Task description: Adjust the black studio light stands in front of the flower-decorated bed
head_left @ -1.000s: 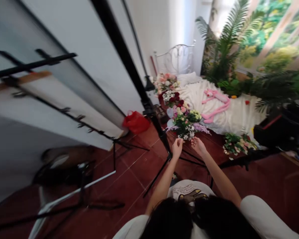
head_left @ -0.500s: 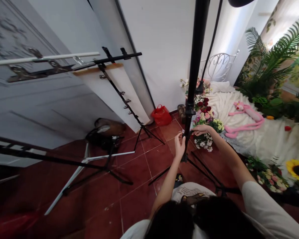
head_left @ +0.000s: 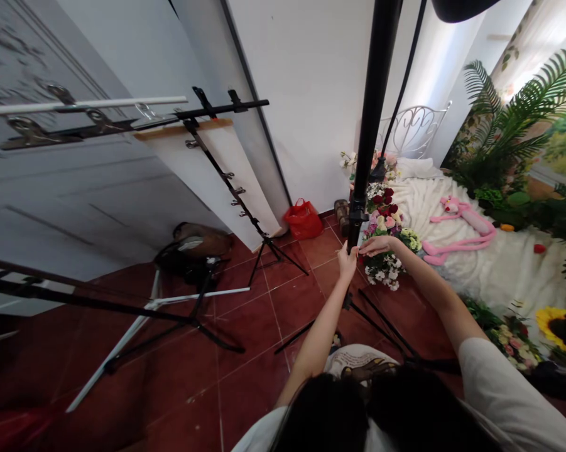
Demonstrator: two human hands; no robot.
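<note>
A black upright stand rises in front of me, with a clamp knob partway up. Below the knob, my left hand is wrapped round the pole. Just right of the pole is my right hand, its fingers pointing left and close together at the pole near my left hand. Whether its fingertips pinch something small is too small to tell. A black cable hangs beside the pole, ending in a dark plug-like piece.
A backdrop stand with clips and a red bag are ahead left. White stand legs lie across the left floor. Flowers border a bed holding a pink plush toy. Tripod legs spread below.
My left hand has closed round the pole, where its fingers were more raised before. My right hand has come slightly nearer to it. The view has shifted a little.
</note>
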